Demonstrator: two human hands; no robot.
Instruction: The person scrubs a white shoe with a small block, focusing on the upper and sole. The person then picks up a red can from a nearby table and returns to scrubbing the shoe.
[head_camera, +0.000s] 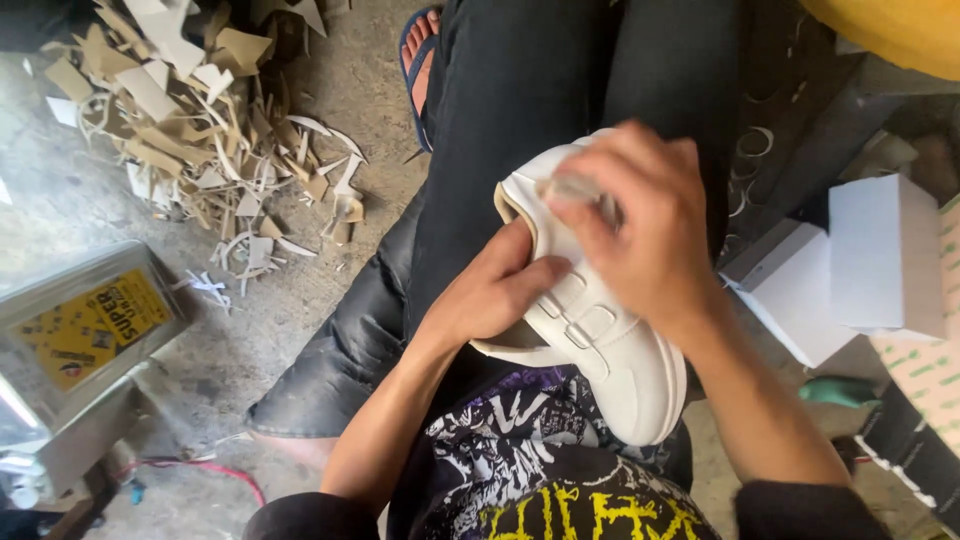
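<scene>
A white shoe (622, 360) with two strap buckles lies on my lap, toe toward me. My left hand (495, 290) grips its side near the opening, thumb resting across the straps. My right hand (640, 235) hovers over the heel end and is shut on a small pale, blurred piece (572, 188), pressed against the shoe's upper. What that piece is cannot be made out.
A heap of pale offcuts and strips (200, 130) covers the concrete floor at upper left. A metal tin with a yellow label (75, 335) stands at left. White boxes (850, 270) sit at right. My foot in a blue sandal (420, 65) rests ahead.
</scene>
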